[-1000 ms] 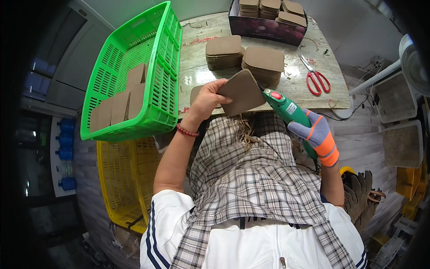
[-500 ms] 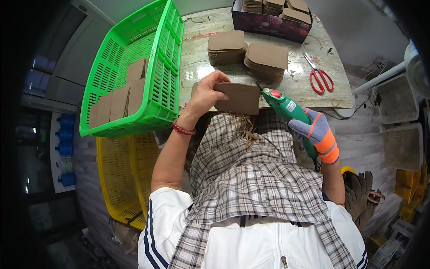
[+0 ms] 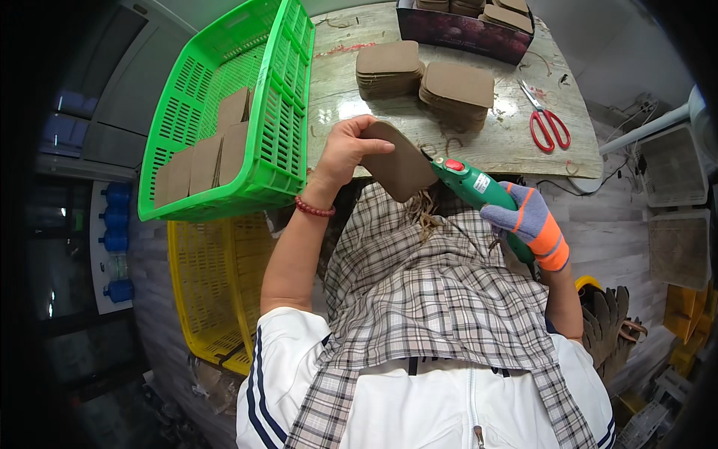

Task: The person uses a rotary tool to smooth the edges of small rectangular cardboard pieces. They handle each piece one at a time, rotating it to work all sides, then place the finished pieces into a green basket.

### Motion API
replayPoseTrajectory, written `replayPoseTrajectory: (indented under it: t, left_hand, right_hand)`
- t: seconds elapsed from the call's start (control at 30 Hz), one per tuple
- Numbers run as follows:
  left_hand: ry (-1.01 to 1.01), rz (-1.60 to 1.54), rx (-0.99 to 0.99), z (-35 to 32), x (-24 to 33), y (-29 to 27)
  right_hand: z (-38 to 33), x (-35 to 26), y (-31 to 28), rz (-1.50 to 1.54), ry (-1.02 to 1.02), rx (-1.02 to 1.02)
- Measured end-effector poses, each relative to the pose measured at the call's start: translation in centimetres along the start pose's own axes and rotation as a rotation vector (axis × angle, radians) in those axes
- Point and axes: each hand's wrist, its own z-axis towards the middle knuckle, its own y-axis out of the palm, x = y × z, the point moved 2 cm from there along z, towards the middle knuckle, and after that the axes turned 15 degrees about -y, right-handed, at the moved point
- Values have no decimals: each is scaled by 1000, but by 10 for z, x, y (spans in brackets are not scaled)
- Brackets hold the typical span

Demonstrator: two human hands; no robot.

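My bare left hand (image 3: 350, 151) pinches the upper left end of a brown rounded-corner pad (image 3: 404, 166), which hangs tilted above my lap. In my gloved right hand (image 3: 527, 224) is a green handheld electric cutter (image 3: 467, 184) with a red button. The cutter's tip meets or nearly meets the pad's right edge; I cannot tell whether they touch. Thin brown trimmings (image 3: 425, 209) lie on my checked apron below the pad. Beyond my hands, two stacks of similar pads (image 3: 389, 63) (image 3: 458, 88) stand on the table.
A green crate (image 3: 263, 161) holding brown pads stands at the left, above a yellow crate (image 3: 202, 292). Red-handled scissors (image 3: 550, 129) lie on the table's (image 3: 336, 97) right side. A dark box (image 3: 464, 36) of pads is at the back. Brown gloves (image 3: 604, 322) hang at the lower right.
The pad has turned in my left hand, from nearly level to slanting down to the right. The cutter stays at its right edge. The whole view has shifted slightly.
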Motion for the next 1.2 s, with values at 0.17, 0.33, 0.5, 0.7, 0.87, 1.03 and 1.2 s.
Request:
replayPoseTrajectory:
  t: [0.17, 0.33, 0.5, 0.7, 0.87, 1.03, 1.2]
  left_hand:
    - [-72, 164, -91, -2, -4, 16]
    - [-95, 353, -181, -2, -7, 34]
    - [-211, 212, -158, -4, -30, 34]
    - [64, -281, 434, 14, -45, -51]
    - [109, 535, 844, 44, -92, -104]
    - [465, 1146, 980, 63, 14, -48]
    - [332, 1227, 647, 151, 49, -68]
  right_hand:
    - [1, -1, 4, -7, 7, -18]
    - [5, -3, 8, -22, 3, -48]
    - [12, 3, 15, 49, 19, -23]
    - [9, 14, -8, -38, 15, 100]
    - [12, 12, -8, 27, 18, 108]
    - [11, 28, -14, 12, 12, 153]
    - [15, 28, -8, 36, 29, 151]
